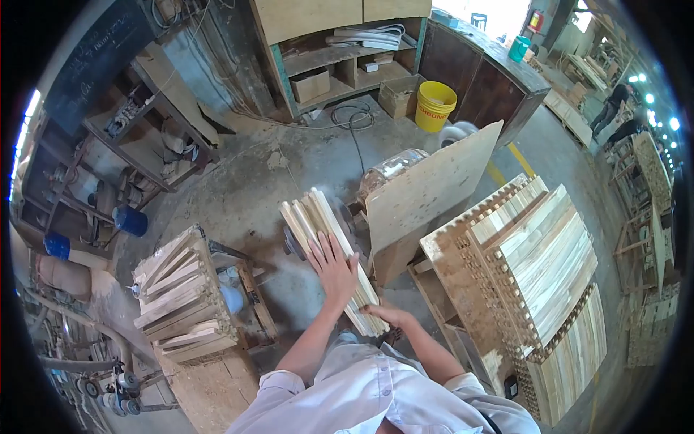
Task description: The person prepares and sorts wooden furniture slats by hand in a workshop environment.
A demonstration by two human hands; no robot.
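Observation:
Several pale wooden slats (309, 217) lie side by side in front of my body, angled away to the left. My left hand (336, 273) rests flat on top of them, fingers stretched along the wood. At the near end, my right hand (388, 313) grips the slats from the right edge, its fingertips partly hidden. Beneath the far part of the slats shows a dark round machine part (291, 244), mostly covered. Beside it stands a motor-like housing (394, 168) behind an upright wooden panel (426, 195).
To my left, loose wooden pieces (177, 304) are piled on a stand. Stacked slats (549, 260) fill a bench at right. A yellow bucket (435, 107) stands ahead by the shelves (347, 72). A cable (354, 137) crosses the floor. People work far right.

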